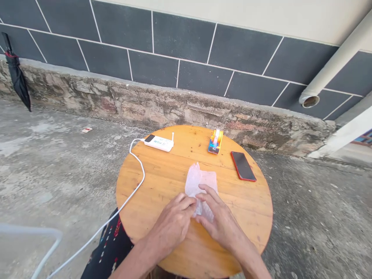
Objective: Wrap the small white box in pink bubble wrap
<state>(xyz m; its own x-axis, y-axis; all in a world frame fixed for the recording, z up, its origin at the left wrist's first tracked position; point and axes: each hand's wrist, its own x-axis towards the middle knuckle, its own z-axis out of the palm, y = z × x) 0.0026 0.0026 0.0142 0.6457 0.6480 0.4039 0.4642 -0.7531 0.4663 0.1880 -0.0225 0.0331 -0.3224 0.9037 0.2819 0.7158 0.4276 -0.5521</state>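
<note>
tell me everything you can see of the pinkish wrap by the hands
The pinkish wrap looks like thin, translucent plastic, wrinkled, whiter on its left side, with an uneven far edge. It lies on the round wooden table. The left hand touches its near part; the right hand partly covers it, contact unclear.

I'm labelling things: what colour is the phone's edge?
Red: the phone's edge shows best in the head view.

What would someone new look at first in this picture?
Most likely the round wooden table in the middle, where the left hand and right hand are at a pale pinkish wrap. Next might come the yellow-and-blue tape dispenser near the table's far edge and the red-edged phone to its right. A black umbrella also stands out at the far left.
</note>
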